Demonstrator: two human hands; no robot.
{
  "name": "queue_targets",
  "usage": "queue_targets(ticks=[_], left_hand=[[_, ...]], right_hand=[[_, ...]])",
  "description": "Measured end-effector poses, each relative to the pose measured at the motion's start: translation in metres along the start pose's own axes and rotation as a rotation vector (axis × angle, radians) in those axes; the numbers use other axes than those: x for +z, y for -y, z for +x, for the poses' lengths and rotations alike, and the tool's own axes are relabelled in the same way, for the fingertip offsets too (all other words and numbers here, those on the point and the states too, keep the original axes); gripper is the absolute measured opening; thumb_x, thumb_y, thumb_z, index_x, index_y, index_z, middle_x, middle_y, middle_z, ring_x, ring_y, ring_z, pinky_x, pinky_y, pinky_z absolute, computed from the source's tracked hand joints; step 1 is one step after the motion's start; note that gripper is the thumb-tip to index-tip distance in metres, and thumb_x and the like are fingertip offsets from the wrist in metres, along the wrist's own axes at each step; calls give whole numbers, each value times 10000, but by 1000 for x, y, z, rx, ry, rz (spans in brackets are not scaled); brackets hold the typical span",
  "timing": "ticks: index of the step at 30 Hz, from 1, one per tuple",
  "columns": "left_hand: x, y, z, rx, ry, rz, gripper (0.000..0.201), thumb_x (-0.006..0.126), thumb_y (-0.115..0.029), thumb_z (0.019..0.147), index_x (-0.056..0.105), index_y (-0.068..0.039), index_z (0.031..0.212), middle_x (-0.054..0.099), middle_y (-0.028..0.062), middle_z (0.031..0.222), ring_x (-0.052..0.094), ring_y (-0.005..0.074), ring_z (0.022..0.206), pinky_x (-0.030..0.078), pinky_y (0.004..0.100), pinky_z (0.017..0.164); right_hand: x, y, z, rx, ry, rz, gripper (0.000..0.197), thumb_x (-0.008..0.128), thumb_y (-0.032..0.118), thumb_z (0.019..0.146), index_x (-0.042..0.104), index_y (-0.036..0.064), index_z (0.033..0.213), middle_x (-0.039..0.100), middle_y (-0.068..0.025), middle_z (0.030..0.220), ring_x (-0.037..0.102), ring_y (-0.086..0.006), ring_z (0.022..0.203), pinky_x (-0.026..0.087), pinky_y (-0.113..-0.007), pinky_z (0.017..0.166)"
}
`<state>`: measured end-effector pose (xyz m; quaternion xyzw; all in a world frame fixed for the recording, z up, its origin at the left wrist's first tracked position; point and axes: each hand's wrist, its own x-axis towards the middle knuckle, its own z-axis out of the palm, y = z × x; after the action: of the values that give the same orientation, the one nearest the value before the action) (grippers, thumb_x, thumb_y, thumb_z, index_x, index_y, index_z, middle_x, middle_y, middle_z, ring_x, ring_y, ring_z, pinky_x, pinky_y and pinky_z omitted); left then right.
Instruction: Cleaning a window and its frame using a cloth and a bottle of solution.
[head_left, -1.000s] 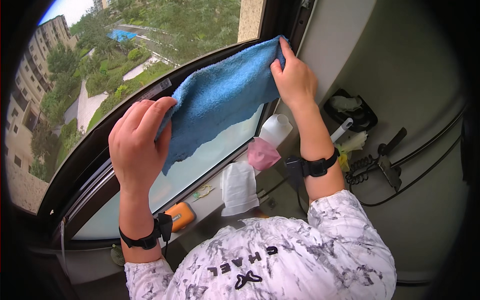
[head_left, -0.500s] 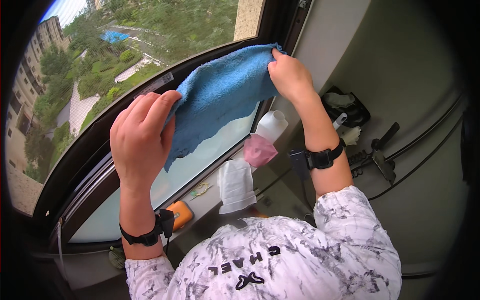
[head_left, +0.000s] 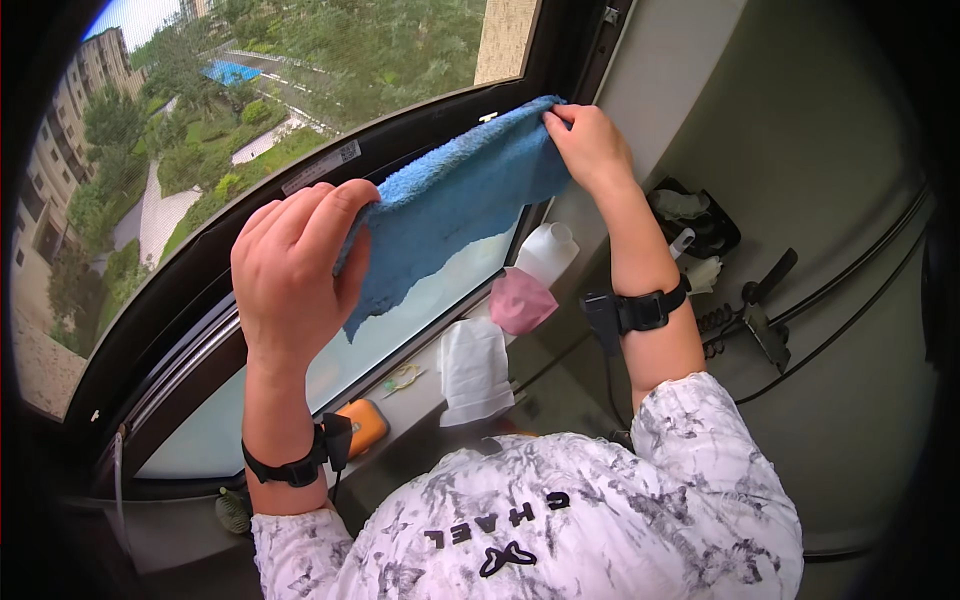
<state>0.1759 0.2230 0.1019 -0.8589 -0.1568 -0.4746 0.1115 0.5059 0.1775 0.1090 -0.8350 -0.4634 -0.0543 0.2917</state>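
Observation:
A fluffy blue cloth (head_left: 450,200) hangs stretched between my two hands, against the dark window frame (head_left: 420,125). My left hand (head_left: 300,260) pinches its left upper corner, thumb on the near side. At the upper right, the other corner sits between the thumb and fingers of my right hand (head_left: 588,148). The cloth's upper edge is folded over along the frame, and its uneven lower edge hangs in front of the frosted lower pane (head_left: 440,275). Part of that pane is hidden behind it.
Along the sill stand or lie a white bottle (head_left: 547,250), a pink cloth or mask (head_left: 522,300), white tissue (head_left: 476,370), a small yellow-green item (head_left: 402,379) and an orange case (head_left: 363,427). To the right are a black box (head_left: 700,215) and a wall-side sprayer with hose (head_left: 765,325).
Both hands have shifted slightly right, the right hand also a little down. The cloth's upper edge is now lower and straighter, and more of the frame shows above it.

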Motion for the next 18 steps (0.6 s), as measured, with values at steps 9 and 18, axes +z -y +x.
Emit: queue_targets(ticks=[9, 18], left_hand=[[-2, 4, 1, 118, -29, -156, 252, 717, -29, 653, 666, -119, 883, 661, 16, 765, 648, 207, 682, 478, 316, 635], [-9, 5, -2, 232, -208, -273, 267, 604, -33, 481, 624, -98, 739, 531, 6, 580, 496, 185, 473, 372, 279, 500]], right_hand=[[16, 1, -1, -28, -135, -17, 333, 497, 268, 900, 739, 81, 1032, 728, -181, 1023, 683, -400, 960, 548, -479, 844], [2, 10, -12, -160, -68, -140, 335, 507, 276, 880, 752, 102, 1027, 737, -157, 950, 698, -377, 906, 557, -483, 785]])
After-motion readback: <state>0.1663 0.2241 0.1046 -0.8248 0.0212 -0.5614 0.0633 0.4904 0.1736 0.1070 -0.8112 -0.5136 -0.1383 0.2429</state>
